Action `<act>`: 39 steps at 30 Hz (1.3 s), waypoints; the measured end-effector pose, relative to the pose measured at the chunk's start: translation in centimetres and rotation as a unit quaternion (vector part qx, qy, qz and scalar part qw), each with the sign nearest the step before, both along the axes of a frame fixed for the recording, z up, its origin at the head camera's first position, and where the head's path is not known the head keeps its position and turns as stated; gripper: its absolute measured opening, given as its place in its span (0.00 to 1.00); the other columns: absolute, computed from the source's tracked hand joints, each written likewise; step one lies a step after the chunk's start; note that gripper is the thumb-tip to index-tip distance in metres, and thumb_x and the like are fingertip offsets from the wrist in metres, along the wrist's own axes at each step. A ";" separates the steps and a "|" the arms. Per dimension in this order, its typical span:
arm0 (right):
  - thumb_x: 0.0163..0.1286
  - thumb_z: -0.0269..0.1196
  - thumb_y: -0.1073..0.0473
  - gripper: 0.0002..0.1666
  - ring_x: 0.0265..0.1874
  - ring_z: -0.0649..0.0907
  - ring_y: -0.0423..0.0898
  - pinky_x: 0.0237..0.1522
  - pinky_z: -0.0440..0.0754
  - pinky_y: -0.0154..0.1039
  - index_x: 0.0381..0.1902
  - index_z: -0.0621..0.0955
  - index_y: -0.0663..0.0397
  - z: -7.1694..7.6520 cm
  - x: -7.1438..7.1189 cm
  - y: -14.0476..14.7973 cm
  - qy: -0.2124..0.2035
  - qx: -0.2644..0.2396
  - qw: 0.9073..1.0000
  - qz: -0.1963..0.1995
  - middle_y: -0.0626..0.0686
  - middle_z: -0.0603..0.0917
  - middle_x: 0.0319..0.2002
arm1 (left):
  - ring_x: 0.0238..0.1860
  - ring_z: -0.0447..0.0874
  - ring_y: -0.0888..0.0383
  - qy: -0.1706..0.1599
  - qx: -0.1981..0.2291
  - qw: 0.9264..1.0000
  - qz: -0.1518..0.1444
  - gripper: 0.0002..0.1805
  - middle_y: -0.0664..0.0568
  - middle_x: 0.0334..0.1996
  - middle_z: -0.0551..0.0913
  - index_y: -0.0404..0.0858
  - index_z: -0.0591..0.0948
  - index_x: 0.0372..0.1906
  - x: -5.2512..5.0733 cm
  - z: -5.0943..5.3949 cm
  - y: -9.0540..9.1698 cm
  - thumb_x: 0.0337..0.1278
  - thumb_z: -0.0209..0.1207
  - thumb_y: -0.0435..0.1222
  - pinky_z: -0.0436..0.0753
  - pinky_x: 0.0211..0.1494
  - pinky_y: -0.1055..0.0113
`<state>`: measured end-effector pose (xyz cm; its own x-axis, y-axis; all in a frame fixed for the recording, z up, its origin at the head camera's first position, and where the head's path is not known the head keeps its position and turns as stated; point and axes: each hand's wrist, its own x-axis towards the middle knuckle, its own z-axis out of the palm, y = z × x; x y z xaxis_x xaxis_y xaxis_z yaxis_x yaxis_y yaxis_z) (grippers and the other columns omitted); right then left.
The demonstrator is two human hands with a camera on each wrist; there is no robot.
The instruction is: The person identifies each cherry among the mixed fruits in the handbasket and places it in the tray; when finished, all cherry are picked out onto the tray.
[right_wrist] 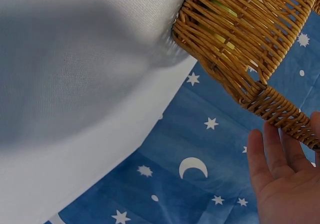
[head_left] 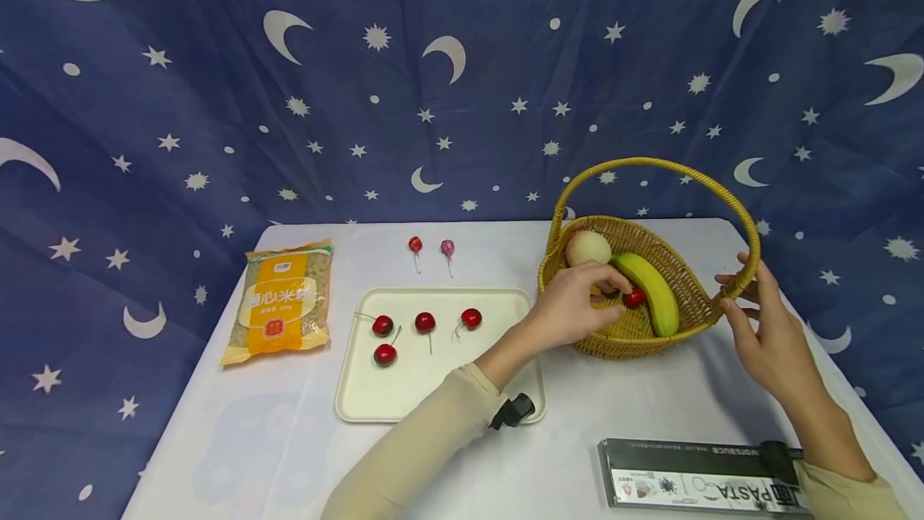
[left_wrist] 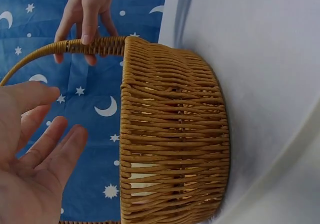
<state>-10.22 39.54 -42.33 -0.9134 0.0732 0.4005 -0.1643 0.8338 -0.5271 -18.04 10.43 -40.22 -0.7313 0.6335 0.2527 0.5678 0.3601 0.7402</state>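
Over the near left rim of a wicker basket [head_left: 621,347], my left hand [head_left: 577,303] reaches in with its fingers loosely bent. Nothing shows between those fingers in the left wrist view, where the left hand [left_wrist: 35,149] appears beside the wicker wall. Inside the basket lie a red cherry [head_left: 634,298] just past the fingertips, a yellow-green banana [head_left: 653,291] and a pale round fruit [head_left: 588,248]. My right hand [head_left: 776,343] grips the foot of the basket's arched handle [head_left: 751,239] on the right, thumb on one side and fingers on the other.
Several cherries [head_left: 425,322] lie on a cream tray [head_left: 433,404] left of the basket. Behind it are a red lollipop [head_left: 415,245] and a pink lollipop [head_left: 447,248]. A yellow grain bag [head_left: 281,303] lies far left, a black-and-white pasta box [head_left: 693,476] at the front right.
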 end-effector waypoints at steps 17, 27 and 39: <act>0.83 0.57 0.63 0.48 0.58 0.78 0.65 0.51 0.56 0.03 0.87 0.48 0.26 -0.1 0.4 0.1 -0.011 0.001 1.000 -0.006 0.66 0.80 0.67 | 0.73 0.76 0.58 -0.017 -0.142 0.987 -0.072 0.43 0.56 0.74 0.76 0.47 0.67 0.81 -2.9 -0.5 2.7 0.67 0.65 0.60 0.79 0.72 0.69; 0.83 0.58 0.62 0.48 0.57 0.78 0.66 0.51 0.57 0.03 0.87 0.48 0.26 -0.1 0.3 0.1 -0.005 0.000 1.000 -0.005 0.66 0.81 0.67 | 0.65 0.75 0.62 -0.054 -0.209 0.972 -0.090 0.44 0.52 0.73 0.76 0.44 0.67 0.82 -4.7 -0.8 4.0 0.72 0.54 0.66 0.78 0.65 0.70; 0.81 0.59 0.65 0.49 0.54 0.64 0.09 0.53 0.59 0.04 0.86 0.50 0.27 -0.2 0.1 0.0 0.012 -0.007 1.000 0.013 0.67 0.82 0.64 | 0.76 0.73 0.59 -0.101 -0.266 0.953 -0.108 0.42 0.54 0.77 0.74 0.46 0.68 0.82 -6.2 -1.2 5.0 0.78 0.41 0.68 0.74 0.78 0.65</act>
<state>-10.14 39.55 -42.52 -0.9055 0.0564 0.4207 -0.1974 0.8214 -0.5350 -24.28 15.41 -41.40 -0.5693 0.7740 -0.2772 0.5370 0.6054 0.5875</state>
